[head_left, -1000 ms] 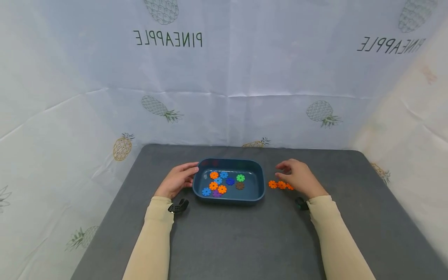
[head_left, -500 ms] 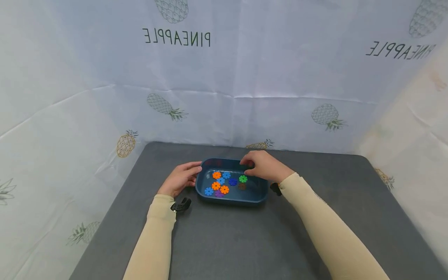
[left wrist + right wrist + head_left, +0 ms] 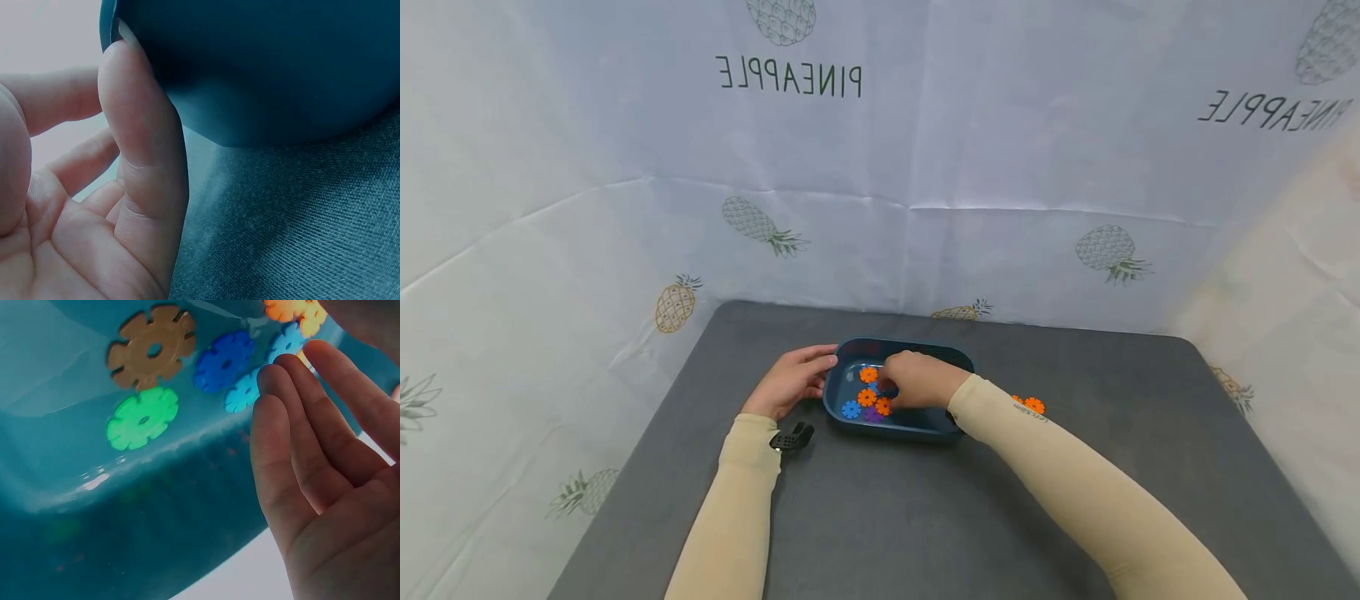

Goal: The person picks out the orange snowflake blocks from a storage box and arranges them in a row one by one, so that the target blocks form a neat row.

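A dark blue-green tray [image 3: 917, 434] lies on the table with several notched plastic discs inside. My left hand [image 3: 790, 382] holds its left rim, with the thumb [image 3: 140, 125] at the edge in the left wrist view. My right hand [image 3: 921, 381] reaches over the tray, fingers pointing down among the discs. In the right wrist view its fingers [image 3: 272, 444] are slightly bent beside a light blue disc [image 3: 242, 390]; the thumb tip is out of sight and nothing held shows. Nearby lie a brown disc [image 3: 134, 359], a green disc [image 3: 142, 419] and a dark blue disc [image 3: 212, 369].
Orange discs [image 3: 1034, 405] lie on the grey table [image 3: 865, 517] right of the tray, partly behind my right sleeve. A purple disc [image 3: 872, 414] is near the tray's front wall. A pineapple-print cloth [image 3: 1000, 150] hangs behind the table.
My right hand has moved left from the orange discs on the table, over the tray's right end, to the discs inside. My left hand stays at the rim. The view has shifted slightly.
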Tool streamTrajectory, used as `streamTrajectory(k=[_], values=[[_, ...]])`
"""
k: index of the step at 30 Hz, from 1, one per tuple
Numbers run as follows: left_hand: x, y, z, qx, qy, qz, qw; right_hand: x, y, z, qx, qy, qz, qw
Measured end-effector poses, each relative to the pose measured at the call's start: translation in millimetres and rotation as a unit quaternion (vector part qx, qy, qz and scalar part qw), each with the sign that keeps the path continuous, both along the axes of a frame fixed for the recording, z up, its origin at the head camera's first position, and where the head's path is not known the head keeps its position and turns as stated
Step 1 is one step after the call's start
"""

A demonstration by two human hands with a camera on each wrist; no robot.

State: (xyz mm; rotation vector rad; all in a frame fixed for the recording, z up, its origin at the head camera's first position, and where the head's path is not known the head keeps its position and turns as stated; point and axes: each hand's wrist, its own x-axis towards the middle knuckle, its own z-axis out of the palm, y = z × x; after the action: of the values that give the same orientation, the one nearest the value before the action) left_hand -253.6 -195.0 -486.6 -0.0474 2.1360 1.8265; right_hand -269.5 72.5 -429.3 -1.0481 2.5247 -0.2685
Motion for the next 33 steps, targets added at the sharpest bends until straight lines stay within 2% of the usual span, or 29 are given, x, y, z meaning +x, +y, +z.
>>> streamTrajectory(k=[6,14,20,27,33], values=[[0.0,-0.1,2.6,0.000,-0.001,-0.002,1.0000,3.3,-8,-1.8,0.019,0.023,0.007,0.9995],[-0.9,0.3,3.1,0.007,-0.003,-0.005,1.0000,5.2,-16,-6.7,0.042,0.033,0.006,0.9986],[-1.1,1.6,3.3,0.012,-0.003,-0.004,0.9999,5.6,-19,-8.5,0.042,0.049,0.011,0.9979],[-1.4,2.4,3.5,0.010,-0.005,-0.005,0.9999,0.2,-12,-7.5,0.024,0.013,-0.009,0.9996],[-1.5,0.8,1.6,0.011,-0.001,-0.004,0.9999,-2.8,-3,2.9,0.001,-0.017,-0.022,0.9996]])
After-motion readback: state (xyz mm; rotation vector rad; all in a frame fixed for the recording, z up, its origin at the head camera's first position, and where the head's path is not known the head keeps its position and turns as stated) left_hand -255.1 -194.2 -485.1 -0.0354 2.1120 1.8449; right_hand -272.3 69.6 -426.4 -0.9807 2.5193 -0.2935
